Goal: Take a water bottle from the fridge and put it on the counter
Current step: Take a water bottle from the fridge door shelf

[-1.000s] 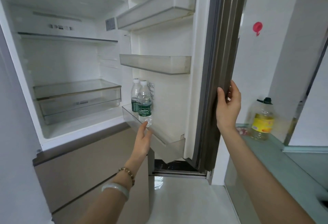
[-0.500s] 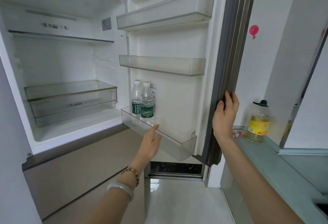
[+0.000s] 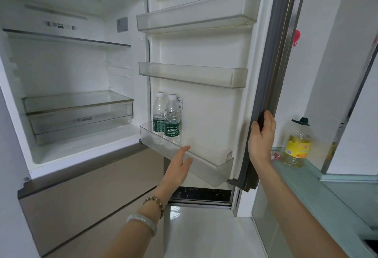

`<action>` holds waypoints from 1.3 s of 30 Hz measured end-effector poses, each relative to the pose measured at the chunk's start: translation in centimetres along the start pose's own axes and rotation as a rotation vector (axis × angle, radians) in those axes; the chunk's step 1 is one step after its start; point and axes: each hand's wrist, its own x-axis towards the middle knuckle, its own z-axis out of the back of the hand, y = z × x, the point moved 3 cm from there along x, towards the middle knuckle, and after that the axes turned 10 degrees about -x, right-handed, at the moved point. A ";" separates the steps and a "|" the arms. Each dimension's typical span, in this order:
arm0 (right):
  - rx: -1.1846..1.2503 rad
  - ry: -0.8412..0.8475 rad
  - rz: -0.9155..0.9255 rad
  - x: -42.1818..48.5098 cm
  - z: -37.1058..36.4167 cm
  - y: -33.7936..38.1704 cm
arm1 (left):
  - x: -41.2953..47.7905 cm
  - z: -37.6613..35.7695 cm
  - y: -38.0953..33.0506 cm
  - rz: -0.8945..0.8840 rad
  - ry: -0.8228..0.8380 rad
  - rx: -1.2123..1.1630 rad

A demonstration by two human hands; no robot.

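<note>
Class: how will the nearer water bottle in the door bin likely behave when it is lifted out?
The bottle looks full, so probably heavy for its size. Its thin clear plastic may flex under a squeeze. Tall and narrow, it could tip against the bin wall.

Two water bottles (image 3: 168, 117) stand side by side in the lowest door bin (image 3: 184, 159), left end.

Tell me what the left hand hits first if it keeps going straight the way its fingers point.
Most likely the clear front wall of the bottom door bin: the open left hand points up and forward at it, fingertips about at its rim. The nearer water bottle stands behind that wall, up-left. Depth is hard to judge.
</note>
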 end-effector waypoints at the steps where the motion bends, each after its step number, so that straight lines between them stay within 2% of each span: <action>1: -0.004 -0.003 -0.005 0.0 0.0 0.1 | 0.1 0.1 0.1 0.009 0.004 -0.018; 4: -0.065 -0.086 0.025 -0.8 -0.2 1.5 | 0.1 0.8 0.2 0.050 -0.020 -0.152; 7: -0.096 -0.207 0.186 -2.9 -1.1 4.3 | 0.7 2.9 0.3 0.040 -0.128 -0.234; 9: -0.084 -0.190 0.265 -4.1 -2.8 5.8 | 1.4 4.7 0.8 0.056 -0.185 -0.264; 12: -0.030 -0.086 0.274 -4.7 -6.1 7.0 | 2.5 7.2 2.1 0.106 -0.208 -0.253; 15: -0.001 0.007 0.239 -4.7 -10.4 7.4 | 3.6 8.8 4.0 0.170 -0.093 -0.204; 18: 0.017 0.104 0.128 -4.6 -15.4 7.6 | 4.9 9.7 5.6 0.220 0.016 -0.159; 23: -0.011 0.261 -0.073 -3.7 -22.3 6.0 | 6.8 10.9 7.1 0.227 0.081 -0.176; 29: -0.243 0.377 -0.182 -2.1 -26.8 2.6 | 9.0 13.0 8.4 0.209 0.075 -0.239; 34: -0.284 0.434 -0.253 -2.2 -28.2 0.4 | 10.7 15.1 9.1 0.183 -0.024 -0.264; 39: -0.329 0.431 -0.247 -2.2 -28.9 -0.7 | 12.0 16.1 9.4 0.231 -0.042 -0.379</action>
